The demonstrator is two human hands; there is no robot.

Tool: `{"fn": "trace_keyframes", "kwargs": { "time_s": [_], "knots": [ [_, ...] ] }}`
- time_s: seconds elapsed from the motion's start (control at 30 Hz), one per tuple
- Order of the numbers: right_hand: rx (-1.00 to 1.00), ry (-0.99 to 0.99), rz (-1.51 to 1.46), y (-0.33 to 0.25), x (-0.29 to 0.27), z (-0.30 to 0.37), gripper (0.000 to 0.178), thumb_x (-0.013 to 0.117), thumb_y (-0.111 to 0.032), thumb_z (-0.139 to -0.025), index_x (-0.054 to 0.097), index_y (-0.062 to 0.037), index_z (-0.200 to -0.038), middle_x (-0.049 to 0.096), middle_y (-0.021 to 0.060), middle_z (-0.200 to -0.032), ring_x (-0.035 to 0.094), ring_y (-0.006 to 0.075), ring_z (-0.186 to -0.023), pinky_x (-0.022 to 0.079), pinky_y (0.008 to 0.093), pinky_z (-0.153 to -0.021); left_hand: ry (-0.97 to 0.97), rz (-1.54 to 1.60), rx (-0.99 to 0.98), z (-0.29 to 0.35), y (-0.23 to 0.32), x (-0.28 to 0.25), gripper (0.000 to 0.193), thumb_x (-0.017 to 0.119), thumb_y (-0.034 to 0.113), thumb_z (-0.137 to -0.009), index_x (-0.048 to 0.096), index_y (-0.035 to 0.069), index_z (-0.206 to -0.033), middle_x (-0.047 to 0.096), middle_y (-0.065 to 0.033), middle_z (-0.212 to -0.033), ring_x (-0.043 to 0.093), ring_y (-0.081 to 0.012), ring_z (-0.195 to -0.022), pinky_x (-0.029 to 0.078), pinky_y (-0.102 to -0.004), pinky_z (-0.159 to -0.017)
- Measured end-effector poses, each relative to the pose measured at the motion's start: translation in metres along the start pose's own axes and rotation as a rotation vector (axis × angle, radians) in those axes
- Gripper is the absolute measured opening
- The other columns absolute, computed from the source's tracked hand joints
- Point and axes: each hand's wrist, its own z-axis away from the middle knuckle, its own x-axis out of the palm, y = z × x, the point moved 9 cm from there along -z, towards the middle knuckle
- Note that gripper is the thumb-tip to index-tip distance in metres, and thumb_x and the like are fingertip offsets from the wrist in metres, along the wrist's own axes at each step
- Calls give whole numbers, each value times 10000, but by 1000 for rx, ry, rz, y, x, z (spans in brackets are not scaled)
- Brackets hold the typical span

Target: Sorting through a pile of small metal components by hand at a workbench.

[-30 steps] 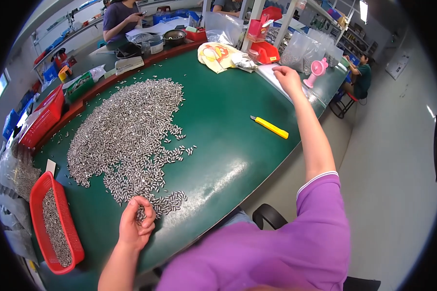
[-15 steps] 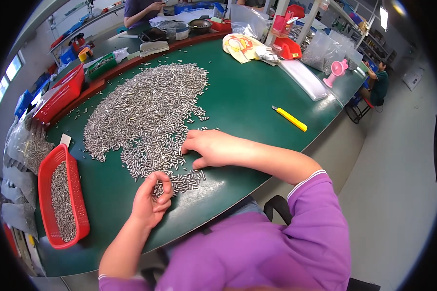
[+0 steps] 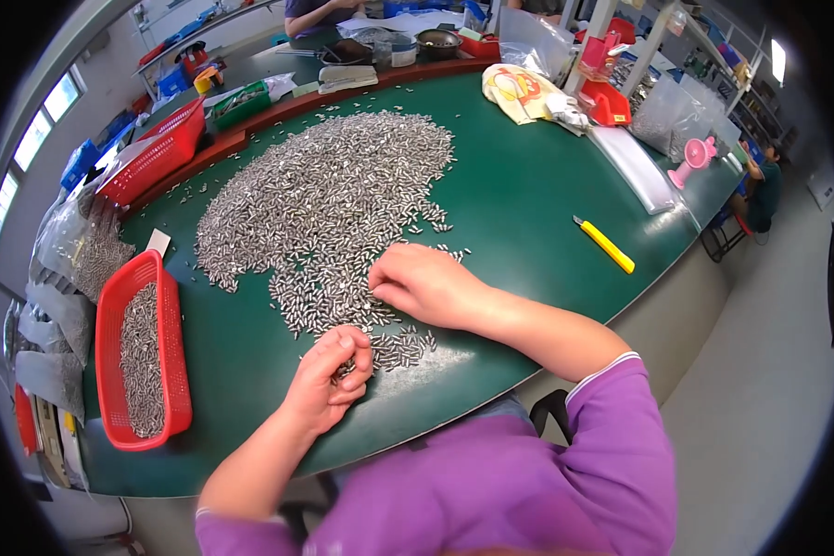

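A wide heap of small silvery metal pins [image 3: 324, 185] spreads over the green table. My right hand [image 3: 426, 285] rests at its near right edge, thumb and fingers drawn together among the pins; what lies between the fingertips is hidden. Closer to me, my left hand [image 3: 329, 382] is curled, palm side turned inward, fingers closed toward the thumb. Some pins show in the gap of its curl, but I cannot tell whether they lie in the palm or on the table behind. A small loose group of pins [image 3: 403, 349] sits just right of that hand.
A red basket [image 3: 183, 371] with pins stands at the left, beside clear bags [image 3: 56, 324] of pins. On the right lie a yellow cutter knife [image 3: 605, 246], plastic sheets [image 3: 632, 171] and a pink fan [image 3: 693, 162]. A cloth [image 3: 519, 93] lies at the back. Other people sit farther off.
The whole view has shifted, so the table appears farther right. My right hand's fingers have drawn together at the pins. My left hand has stayed curled near the heap's near edge.
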Motion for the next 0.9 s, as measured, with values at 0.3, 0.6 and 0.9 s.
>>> {"fn": "trace_keyframes", "kwargs": {
  "time_s": [0.3,0.6,0.9],
  "knots": [
    [-31,-91,-600,-31,14,15,98,692,-91,-846,670,-82,-940,554,43,-955,558,128,-839,481,250,-672,73,-83,3,4,-5,1,207,584,99,-939,518,86,-1135,551,-52,-828,417,-65,-572,281,-173,-441],
    [35,53,148,4,-17,5,272,695,-152,-782,666,-115,-1049,597,76,-1064,565,280,-1009,469,395,-884,130,-113,95,3,8,-4,135,460,179,-976,519,58,-984,536,-69,-789,392,-87,-534,234,-189,-406],
    [10,34,231,15,3,3,159,691,-120,-770,657,-98,-924,589,51,-906,556,273,-885,477,393,-784,148,-50,-4,1,2,-8,180,402,156,-974,522,28,-1013,527,-84,-795,369,-91,-530,235,-201,-402]
  ]
}}
